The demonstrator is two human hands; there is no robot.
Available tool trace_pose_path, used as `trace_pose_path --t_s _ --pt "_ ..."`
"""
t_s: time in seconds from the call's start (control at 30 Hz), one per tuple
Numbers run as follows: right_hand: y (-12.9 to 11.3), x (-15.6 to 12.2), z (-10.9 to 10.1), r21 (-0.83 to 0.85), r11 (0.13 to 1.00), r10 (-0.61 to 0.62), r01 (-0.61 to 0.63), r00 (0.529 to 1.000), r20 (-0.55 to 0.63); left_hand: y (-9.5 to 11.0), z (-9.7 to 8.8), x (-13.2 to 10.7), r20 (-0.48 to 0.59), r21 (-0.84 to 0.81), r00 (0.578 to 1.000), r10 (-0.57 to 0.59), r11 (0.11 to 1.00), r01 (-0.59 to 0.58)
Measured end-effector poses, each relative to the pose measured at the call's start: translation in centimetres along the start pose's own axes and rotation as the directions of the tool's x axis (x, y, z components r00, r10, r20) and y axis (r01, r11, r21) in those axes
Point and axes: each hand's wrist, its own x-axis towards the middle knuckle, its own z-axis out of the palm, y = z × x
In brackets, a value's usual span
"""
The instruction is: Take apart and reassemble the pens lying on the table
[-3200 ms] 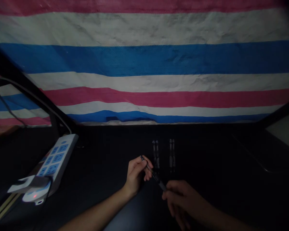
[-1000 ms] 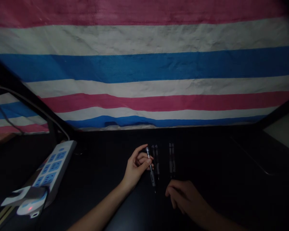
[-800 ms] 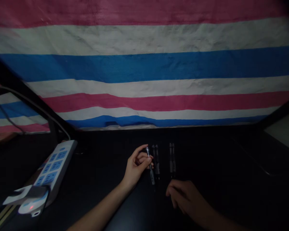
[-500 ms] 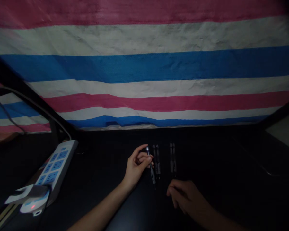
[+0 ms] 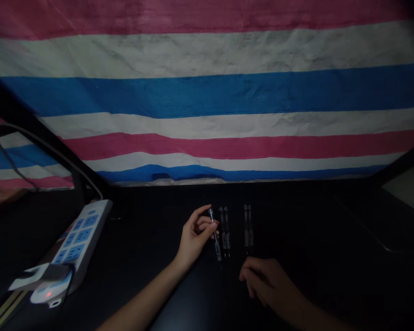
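Observation:
My left hand (image 5: 196, 234) is closed around a pen (image 5: 217, 250), with the thumb and fingers on its barrel and the index finger at its upper, clear end. The pen's grey grip points down toward the front of the dark tabletop. Just right of it, two similar pens (image 5: 225, 236) lie side by side. Farther right lies another pair of pens (image 5: 249, 230), parallel to the first. My right hand (image 5: 265, 278) rests curled in front of that right pair, its fingers folded in and apart from the pens. No object shows in it.
On the left stands a white power strip (image 5: 86, 241) with blue sockets, a plugged-in adapter (image 5: 53, 273) and a lit red light. Behind the black table (image 5: 296, 230) hangs a striped red, white and blue sheet (image 5: 227, 94). A cable (image 5: 60, 158) runs down to the strip.
Both hands hold nearly the same poses. The pen in my left hand has tilted or shifted very slightly; the view itself has moved a little.

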Motion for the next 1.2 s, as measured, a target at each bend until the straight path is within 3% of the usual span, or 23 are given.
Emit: trace_pose_path --t_s 0.13,0.27,0.4,0.53,0.63,0.73,0.8,0.9,1.03,1.2 --pt "-0.1 -0.1 0.0 -0.010 1.000 -0.007 0.007 1.000 0.005 -0.4 -0.3 0.2 -0.030 0.176 0.995 0.096 0.980 -0.089" --pt "0.1 -0.1 0.0 -0.010 1.000 -0.016 0.016 1.000 0.003 -0.6 -0.5 0.1 -0.046 0.411 0.977 0.208 0.895 -0.171" --pt "0.2 -0.1 0.1 -0.018 1.000 -0.019 0.019 1.000 0.003 -0.6 -0.4 -0.2 -0.018 0.491 0.975 0.223 0.851 -0.186" --pt "-0.3 0.0 -0.2 -0.071 0.996 -0.051 0.051 0.999 0.001 0.0 -0.3 -0.3 0.144 0.535 0.971 0.192 0.810 -0.240" --pt "-0.9 0.1 -1.0 -0.226 0.967 -0.125 0.115 0.992 -0.029 0.9 -0.7 -0.2 0.376 0.596 0.919 0.121 0.728 -0.340" --pt "-0.7 0.4 -2.1 -0.467 0.862 -0.253 0.197 0.966 -0.059 1.6 -1.2 -0.1 0.575 0.574 0.816 0.055 0.684 -0.451" --pt "-0.3 0.8 -2.7 -0.627 0.739 -0.369 0.246 0.927 -0.072 1.8 -1.4 -0.1 0.637 0.559 0.770 0.040 0.664 -0.497" --pt "0.4 1.2 -3.4 -0.773 0.563 -0.485 0.291 0.874 -0.024 1.4 -1.2 -0.4 0.645 0.588 0.762 0.052 0.603 -0.539" --pt "0.8 1.4 -3.8 -0.864 0.376 -0.530 0.335 0.843 0.096 0.8 -0.6 -0.9 0.639 0.633 0.762 0.104 0.492 -0.598" --pt "1.4 2.0 -3.7 -0.890 0.246 -0.557 0.383 0.808 0.193 0.4 0.0 -1.0 0.631 0.667 0.762 0.144 0.402 -0.628"
